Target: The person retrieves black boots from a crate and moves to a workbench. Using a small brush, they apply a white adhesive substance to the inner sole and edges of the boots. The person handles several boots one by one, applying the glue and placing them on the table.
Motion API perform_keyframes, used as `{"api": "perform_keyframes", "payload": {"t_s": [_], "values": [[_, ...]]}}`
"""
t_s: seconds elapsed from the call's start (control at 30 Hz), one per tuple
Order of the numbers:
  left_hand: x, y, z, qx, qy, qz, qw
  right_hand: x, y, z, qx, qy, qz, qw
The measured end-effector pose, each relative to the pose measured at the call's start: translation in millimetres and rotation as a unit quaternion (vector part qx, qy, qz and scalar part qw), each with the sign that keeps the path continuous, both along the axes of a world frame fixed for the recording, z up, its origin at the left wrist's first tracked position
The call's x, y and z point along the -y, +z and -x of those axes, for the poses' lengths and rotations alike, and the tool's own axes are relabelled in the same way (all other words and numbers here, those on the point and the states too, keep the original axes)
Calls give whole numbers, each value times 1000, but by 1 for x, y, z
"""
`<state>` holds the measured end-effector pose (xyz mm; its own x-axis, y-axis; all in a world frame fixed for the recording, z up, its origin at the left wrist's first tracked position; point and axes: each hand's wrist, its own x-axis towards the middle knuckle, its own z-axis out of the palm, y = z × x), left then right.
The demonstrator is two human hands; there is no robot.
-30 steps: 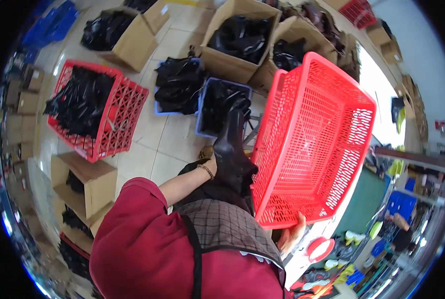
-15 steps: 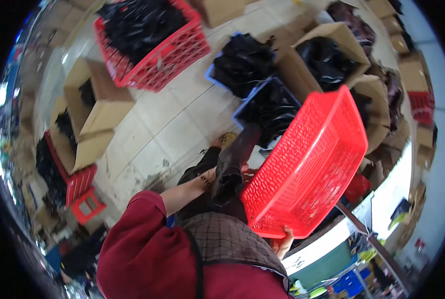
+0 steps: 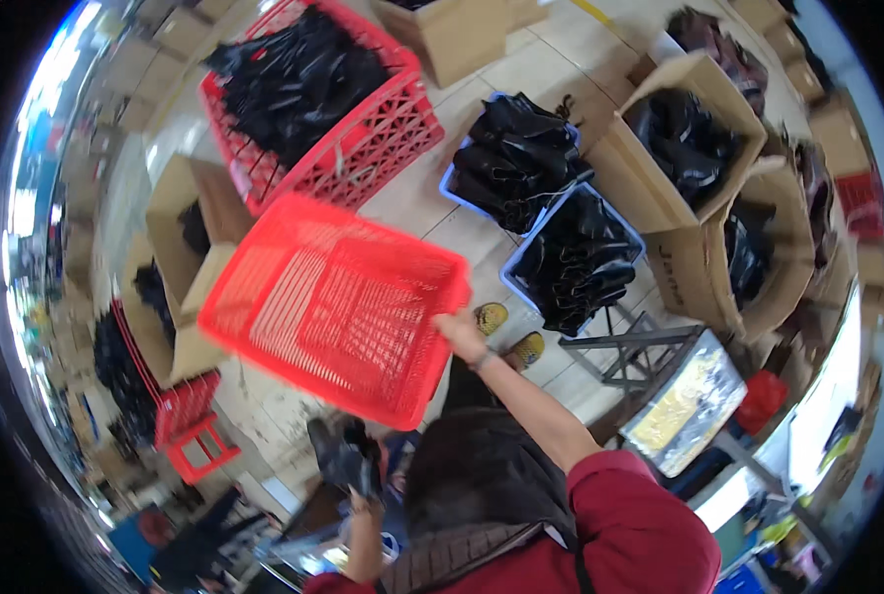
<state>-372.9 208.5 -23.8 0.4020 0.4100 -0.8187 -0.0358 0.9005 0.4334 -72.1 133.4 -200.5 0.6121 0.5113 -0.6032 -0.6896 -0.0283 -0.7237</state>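
Note:
My right hand (image 3: 459,334) grips the rim of an empty red plastic basket (image 3: 353,307). The basket is tilted, its slotted inside showing, and hangs out in front of me to the left. Low on the left, my left hand (image 3: 363,501) holds a black leather boot upper (image 3: 346,457), which hides most of its fingers. Two blue crates, one nearer (image 3: 517,274) and one farther (image 3: 448,184), stand on the floor past my feet, filled with similar black leather pieces.
A large red crate (image 3: 388,144) piled with black pieces stands ahead. Open cardboard boxes line the left (image 3: 209,188) and right (image 3: 704,272). A red stool (image 3: 202,450) sits at left. At right is a metal-framed stand (image 3: 685,401) with a wrapped top.
The red basket has swung from my right side across to the left in my right hand. My left hand has drawn back and down with the boot upper, uncovering the stand.

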Motion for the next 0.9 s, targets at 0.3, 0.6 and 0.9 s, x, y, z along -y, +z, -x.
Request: {"api": "perform_keyframes", "payload": {"t_s": [0.3, 0.6, 0.9], "values": [[2, -14, 69, -256, -144, 10, 956, -164, -150, -17, 101, 168, 267, 943], [-73, -65, -51, -207, -480, -104, 846, 135, -220, 35, 203, -15, 466, 861], [-64, -303, -417, -21, -740, -228, 632, 342, -247, -77, -5, -311, 576, 756]]}}
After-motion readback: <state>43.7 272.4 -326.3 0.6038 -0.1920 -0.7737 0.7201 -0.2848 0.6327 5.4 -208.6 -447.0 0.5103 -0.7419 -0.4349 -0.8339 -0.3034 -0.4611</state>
